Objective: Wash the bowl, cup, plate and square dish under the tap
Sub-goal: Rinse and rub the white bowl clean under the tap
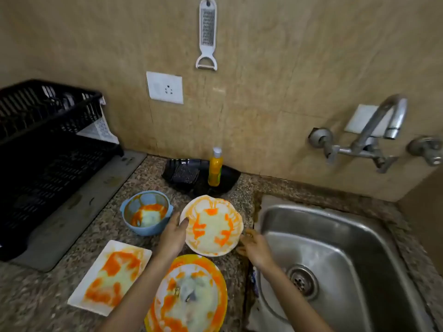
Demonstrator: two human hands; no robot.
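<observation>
A white bowl [212,226] smeared with orange sits tilted at the counter's edge beside the sink. My left hand [173,236] holds its left rim, thumb over the edge. My right hand [255,249] is at the bowl's right rim, fingers against it; its grip is unclear. A blue cup [146,213] with small side handles and orange residue stands left of the bowl. A white square dish [110,276] with orange stains lies at front left. An orange-rimmed plate [189,295], also stained, lies under my left forearm. The tap [383,121] is off.
A steel sink [335,248] fills the right side, with two tap valves on the wall above. A yellow soap bottle [215,168] stands on a black tray [227,178] with a scrubber. A black dish rack [43,149] stands at left.
</observation>
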